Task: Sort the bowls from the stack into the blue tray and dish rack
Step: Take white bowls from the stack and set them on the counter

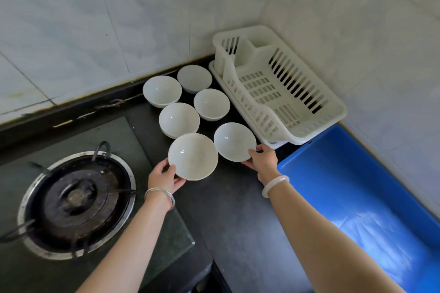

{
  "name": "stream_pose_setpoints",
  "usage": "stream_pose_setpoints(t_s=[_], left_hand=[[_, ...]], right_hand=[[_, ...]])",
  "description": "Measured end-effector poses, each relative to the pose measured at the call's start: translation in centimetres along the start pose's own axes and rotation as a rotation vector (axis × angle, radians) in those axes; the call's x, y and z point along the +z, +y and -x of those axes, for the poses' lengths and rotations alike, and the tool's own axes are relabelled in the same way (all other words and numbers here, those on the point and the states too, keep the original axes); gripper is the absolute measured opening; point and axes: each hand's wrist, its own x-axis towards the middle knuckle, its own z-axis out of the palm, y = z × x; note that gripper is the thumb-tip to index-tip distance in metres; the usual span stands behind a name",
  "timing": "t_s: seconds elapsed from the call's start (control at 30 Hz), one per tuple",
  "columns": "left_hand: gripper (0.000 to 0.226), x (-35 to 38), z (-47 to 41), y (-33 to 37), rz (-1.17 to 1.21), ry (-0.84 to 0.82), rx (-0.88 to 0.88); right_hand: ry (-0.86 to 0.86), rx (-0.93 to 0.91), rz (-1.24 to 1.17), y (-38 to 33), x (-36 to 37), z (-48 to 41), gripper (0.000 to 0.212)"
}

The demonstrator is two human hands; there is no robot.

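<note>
Several white bowls sit on the dark counter. My left hand [164, 176] grips the near-left bowl [193, 156] by its lower-left rim. My right hand [262, 159] holds the near-right bowl [234, 141] at its right rim. Behind them stand a stacked bowl [179, 119], then another bowl [211, 103], a back-left bowl [162, 90] and a far bowl [194, 78]. The white dish rack [316, 112] stands to the right with nothing in it. The blue tray [333, 150] lies at the near right and holds no bowls.
A gas burner [76, 200] on a glass hob fills the near left. Tiled walls meet in the corner behind the rack. Bracelets circle both my wrists. The dark counter [233, 216] runs between my arms.
</note>
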Motion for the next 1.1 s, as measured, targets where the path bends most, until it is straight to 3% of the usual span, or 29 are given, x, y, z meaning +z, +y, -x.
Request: stream_pose_setpoints(t_s=[0.3,0.6,0.9,1.1], left_hand=[[0.041,-0.3,0.5,-0.5,0.093,-0.033,-0.078],[0.039,0.3,0.5,-0.9,0.142,0.010,-0.075],[0.036,0.4,0.6,-0.9,0.126,0.057,-0.077],[0.036,0.5,1.5,-1.0,0.134,0.042,-0.044]], right_hand=[[-0.058,0.045,-0.106,0.9,0.0,-0.6,0.011],[-0.113,0.076,-0.229,0.8,0.9,-0.9,0.026],[-0.116,0.093,-0.241,0.4,1.4,-0.7,0.029],[-0.211,0.138,-0.182,0.1,0.5,0.7,0.038]])
